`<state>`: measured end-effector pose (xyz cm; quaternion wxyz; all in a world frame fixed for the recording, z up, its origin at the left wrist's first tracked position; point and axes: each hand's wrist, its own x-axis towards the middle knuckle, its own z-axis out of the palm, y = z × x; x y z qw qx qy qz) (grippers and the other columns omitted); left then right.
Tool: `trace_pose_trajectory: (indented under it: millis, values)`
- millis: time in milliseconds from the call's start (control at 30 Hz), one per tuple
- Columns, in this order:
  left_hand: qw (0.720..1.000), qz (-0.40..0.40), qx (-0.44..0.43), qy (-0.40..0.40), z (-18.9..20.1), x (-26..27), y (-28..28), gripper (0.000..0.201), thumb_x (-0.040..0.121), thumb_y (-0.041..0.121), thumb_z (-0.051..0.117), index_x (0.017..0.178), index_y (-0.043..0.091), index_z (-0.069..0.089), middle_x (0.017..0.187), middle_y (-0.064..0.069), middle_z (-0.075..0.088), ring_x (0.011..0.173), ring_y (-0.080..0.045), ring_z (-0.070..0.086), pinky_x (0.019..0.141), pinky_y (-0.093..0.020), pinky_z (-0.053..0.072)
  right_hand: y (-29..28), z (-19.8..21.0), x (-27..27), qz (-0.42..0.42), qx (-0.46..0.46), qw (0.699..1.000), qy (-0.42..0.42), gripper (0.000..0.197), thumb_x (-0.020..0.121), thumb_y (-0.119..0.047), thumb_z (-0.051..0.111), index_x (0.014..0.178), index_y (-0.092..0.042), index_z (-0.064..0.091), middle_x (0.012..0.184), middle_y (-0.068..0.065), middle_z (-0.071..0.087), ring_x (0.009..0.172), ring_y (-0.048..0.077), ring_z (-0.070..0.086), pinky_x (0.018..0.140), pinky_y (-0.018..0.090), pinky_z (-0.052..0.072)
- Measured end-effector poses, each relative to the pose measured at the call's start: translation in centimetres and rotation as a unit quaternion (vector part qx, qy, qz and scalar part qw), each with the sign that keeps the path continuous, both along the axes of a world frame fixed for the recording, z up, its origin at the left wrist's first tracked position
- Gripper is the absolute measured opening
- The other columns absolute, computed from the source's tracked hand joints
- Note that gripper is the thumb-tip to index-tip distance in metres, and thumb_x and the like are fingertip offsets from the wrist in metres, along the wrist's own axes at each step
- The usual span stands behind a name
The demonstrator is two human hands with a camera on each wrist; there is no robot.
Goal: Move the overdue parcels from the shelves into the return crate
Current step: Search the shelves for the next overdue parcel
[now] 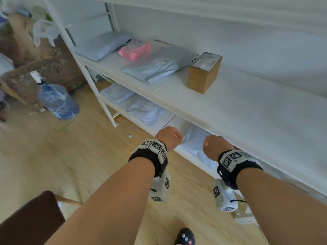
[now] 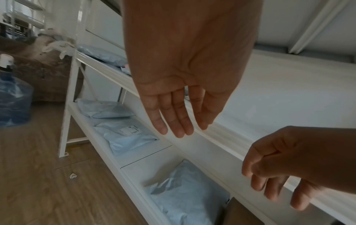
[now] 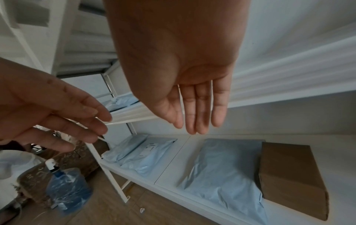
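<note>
A light blue poly parcel lies flat on the lower shelf, right beneath both hands. My left hand hovers over its left end with straight fingers and holds nothing. My right hand hangs over its right part, fingers extended and empty. The right wrist view shows the same blue parcel next to a brown cardboard box. Neither hand touches the parcel. No crate is in view.
The upper shelf carries blue mailers, a pink parcel and a small cardboard box. More blue mailers lie further left on the lower shelf. A blue water jug stands on the wooden floor; a dark brown seat is at the bottom left.
</note>
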<state>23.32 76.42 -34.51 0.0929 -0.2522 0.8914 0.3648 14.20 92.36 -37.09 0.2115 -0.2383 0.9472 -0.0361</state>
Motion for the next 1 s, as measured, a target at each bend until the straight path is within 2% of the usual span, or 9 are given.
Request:
trace_pose_trajectory:
  millis: [133,233,300,500,633,733,900,933,1000]
  values:
    - [0.999,-0.02,0.01,-0.03,-1.8,-2.4,-2.9,0.005,0.092,0.024,0.058,0.094,0.024,0.062,0.113,0.001,0.067,0.106,-0.02,0.062,0.097,-0.035,0.049,-1.8,-1.0,-1.5,-0.021,0.011,1.0,-0.021,0.024,0.094,-0.015,0.04,0.112,-0.013,0.057,0.109,0.009,0.064,0.093,0.027,0.062,0.074,0.033,0.05]
    - [0.998,-0.042,0.029,-0.04,-2.5,-5.1,-4.3,0.015,0.091,0.024,0.058,0.101,0.018,0.067,0.11,0.0,0.068,0.103,-0.02,0.063,0.095,-0.034,0.051,-2.4,-2.1,-2.9,-0.067,0.001,0.997,-0.035,0.018,0.094,-0.015,0.041,0.104,-0.016,0.056,0.105,0.006,0.063,0.085,0.024,0.056,0.072,0.032,0.046]
    - [0.997,-0.063,0.039,-0.033,-2.9,-7.2,-5.1,0.019,0.091,0.022,0.056,0.103,0.015,0.068,0.108,-0.002,0.07,0.102,-0.022,0.064,0.094,-0.035,0.052,-3.0,-2.7,-4.0,-0.107,-0.012,0.993,-0.048,0.021,0.094,-0.014,0.04,0.107,-0.014,0.056,0.105,0.007,0.061,0.085,0.024,0.053,0.072,0.031,0.044]
    - [0.981,-0.182,0.015,-0.062,-5.9,-11.4,-8.8,0.022,0.093,0.017,0.047,0.083,0.015,0.066,0.105,-0.009,0.07,0.098,-0.028,0.065,0.083,-0.03,0.05,-5.5,-5.3,-4.0,-0.212,-0.032,0.973,-0.083,0.031,0.093,-0.018,0.046,0.12,-0.015,0.061,0.12,0.009,0.063,0.11,0.029,0.059,0.092,0.036,0.049]
    - [0.971,-0.219,0.035,-0.083,-8.7,-13.1,-11.5,0.029,0.096,0.021,0.046,0.098,0.003,0.069,0.104,-0.015,0.07,0.099,-0.029,0.065,0.086,-0.034,0.051,-7.8,-8.0,-3.0,-0.267,-0.053,0.958,-0.092,0.034,0.094,-0.02,0.046,0.128,-0.023,0.054,0.133,0.004,0.057,0.115,0.023,0.057,0.093,0.031,0.046]
    - [0.968,-0.223,0.063,-0.094,-11.1,-14.5,-13.1,0.029,0.096,0.026,0.05,0.107,0.006,0.068,0.108,-0.012,0.069,0.102,-0.027,0.064,0.091,-0.036,0.051,-9.9,-9.7,-3.6,-0.29,-0.073,0.95,-0.087,0.034,0.095,-0.023,0.047,0.129,-0.024,0.053,0.134,0.005,0.054,0.11,0.023,0.059,0.088,0.031,0.047]
    - [0.964,-0.241,0.057,-0.096,-15.7,-16.7,-13.8,0.023,0.095,0.017,0.049,0.109,0.006,0.064,0.111,-0.01,0.064,0.099,-0.025,0.057,0.088,-0.031,0.045,-11.0,-13.7,-4.8,-0.319,-0.067,0.942,-0.082,0.037,0.096,-0.023,0.048,0.133,-0.023,0.051,0.14,0.008,0.048,0.119,0.026,0.054,0.095,0.034,0.044]
    - [0.961,-0.247,0.057,-0.106,-16.8,-17.2,-13.6,0.022,0.096,0.014,0.048,0.106,0.003,0.064,0.11,-0.013,0.063,0.101,-0.027,0.057,0.088,-0.032,0.044,-10.8,-14.7,-5.2,-0.324,-0.066,0.94,-0.083,0.038,0.096,-0.023,0.049,0.135,-0.023,0.049,0.142,0.007,0.046,0.121,0.026,0.053,0.095,0.034,0.044]
    - [0.96,-0.247,0.057,-0.12,-19.4,-18.1,-13.2,0.021,0.095,0.01,0.049,0.074,0.008,0.055,0.086,-0.011,0.056,0.088,-0.026,0.054,0.075,-0.028,0.043,-10.4,-17.1,-5.8,-0.33,-0.067,0.938,-0.087,0.044,0.095,-0.024,0.052,0.138,-0.024,0.047,0.146,0.006,0.042,0.126,0.026,0.05,0.098,0.034,0.042]
